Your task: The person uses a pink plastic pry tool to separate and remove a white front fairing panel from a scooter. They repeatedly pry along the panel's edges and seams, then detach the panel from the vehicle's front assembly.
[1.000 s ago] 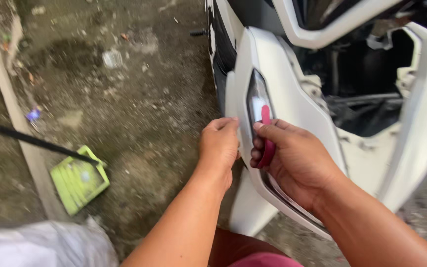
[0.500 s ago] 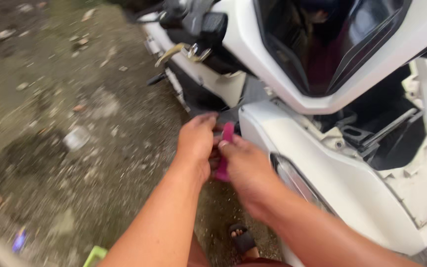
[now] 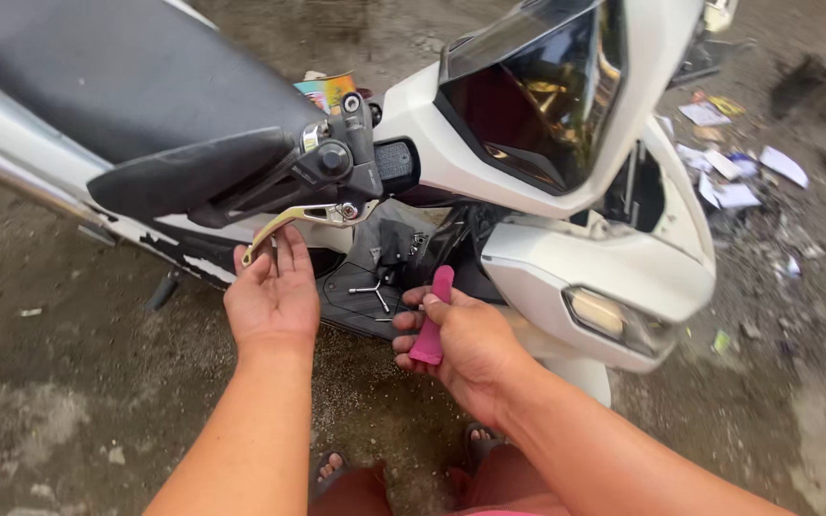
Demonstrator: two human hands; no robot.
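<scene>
We cannot see the working tip of the pink-handled tool [image 3: 429, 330]; the right hand [image 3: 461, 349] covers its lower end. Left of the tool, the scooter's black seat [image 3: 117, 72] runs off the frame's top-left edge. Right of it, litter scraps [image 3: 733, 182] are too small to identify.

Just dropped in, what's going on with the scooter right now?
A person stands over a white scooter with panels off its front. The right hand grips a pink-handled tool near the footboard, where a Y-shaped wrench lies. The left hand is open, fingers just under the gold brake lever.
</scene>
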